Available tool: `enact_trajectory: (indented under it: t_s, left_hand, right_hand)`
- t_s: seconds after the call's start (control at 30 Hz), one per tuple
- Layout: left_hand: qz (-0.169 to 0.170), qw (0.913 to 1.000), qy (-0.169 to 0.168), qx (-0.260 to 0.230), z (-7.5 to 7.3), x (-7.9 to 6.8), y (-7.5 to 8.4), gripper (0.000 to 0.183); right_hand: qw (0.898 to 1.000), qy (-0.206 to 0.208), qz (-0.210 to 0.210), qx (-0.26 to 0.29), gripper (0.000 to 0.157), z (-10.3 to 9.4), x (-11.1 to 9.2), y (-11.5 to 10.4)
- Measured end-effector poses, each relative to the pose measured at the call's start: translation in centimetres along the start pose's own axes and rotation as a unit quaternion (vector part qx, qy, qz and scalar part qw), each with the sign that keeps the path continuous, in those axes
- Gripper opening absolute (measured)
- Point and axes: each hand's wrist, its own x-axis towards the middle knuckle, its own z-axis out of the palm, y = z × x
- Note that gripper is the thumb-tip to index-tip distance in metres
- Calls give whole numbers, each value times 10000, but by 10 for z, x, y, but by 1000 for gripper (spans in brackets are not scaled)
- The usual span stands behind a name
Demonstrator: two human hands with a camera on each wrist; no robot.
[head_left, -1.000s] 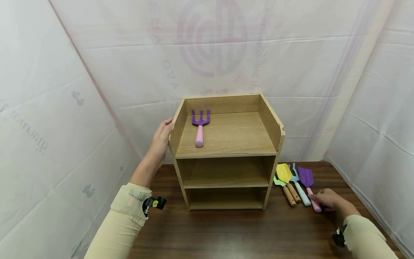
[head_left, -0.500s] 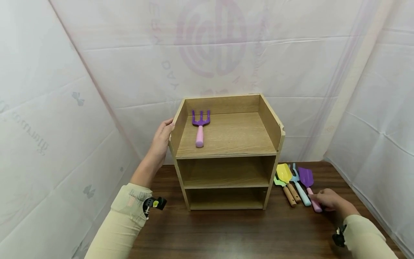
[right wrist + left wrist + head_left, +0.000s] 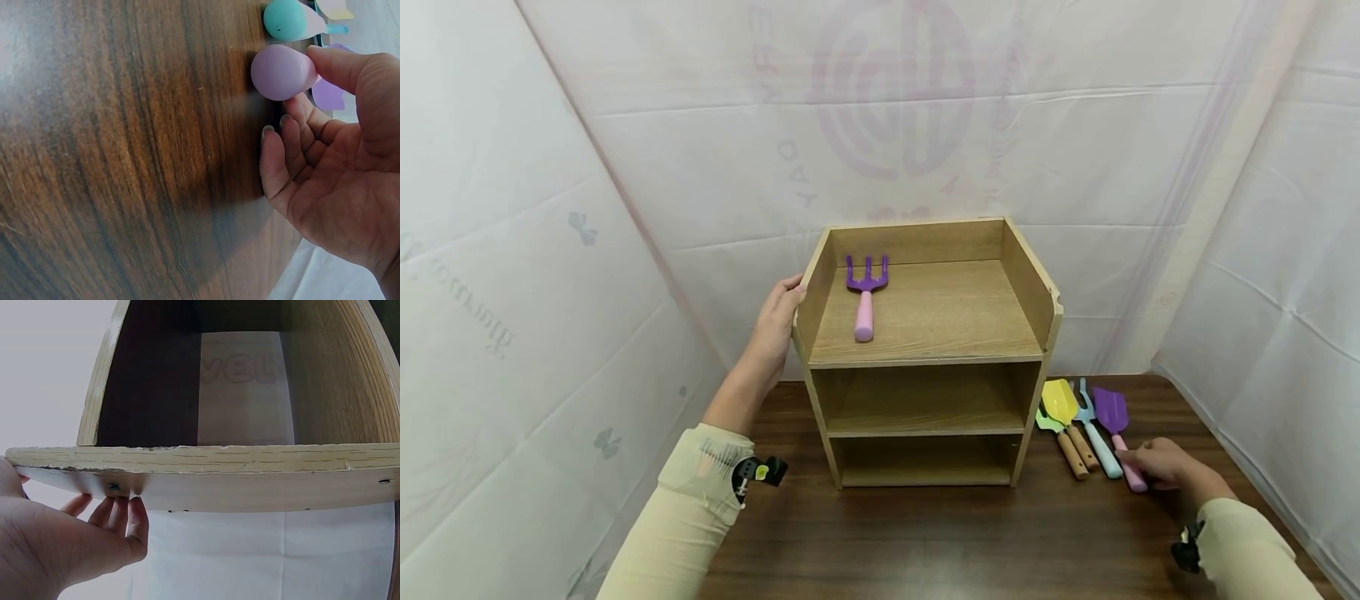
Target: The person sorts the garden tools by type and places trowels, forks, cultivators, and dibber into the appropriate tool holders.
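The right hand [image 3: 1161,461] pinches the rounded pink handle of a purple-bladed garden trowel [image 3: 1113,423] between thumb and fingers, the outer fingers loosely bent; the trowel lies on the dark brown wood-grain surface [image 3: 910,542], rightmost in a row of tools. Nothing has visibly moved over the last second — the grip is made but the trowel is not lifted, so the work seems to stand at that hold. Just beside it lie a pale blue fork [image 3: 1099,442], a yellow scoop with a wooden handle [image 3: 1065,412] and a light green tool with a wooden handle [image 3: 1064,442]. Left of these stands a light wooden shelf unit [image 3: 947,308], two open compartments under a walled top tray; that tray holds a purple three-pronged fork with a pink handle [image 3: 866,296]. The left hand [image 3: 772,325] touches the unit's left side panel with bent fingers — whether gripping or merely steadying, I cannot tell.
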Motion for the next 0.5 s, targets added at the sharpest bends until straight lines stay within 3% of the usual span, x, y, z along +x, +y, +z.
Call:
enact_trajectory:
  t_s: [0.5]
  left_hand:
    - [-12,10000,-21,-61,-4,-6,-1,57]
  right_hand:
    - [9999,-86,2,90,36,4,-2,-1]
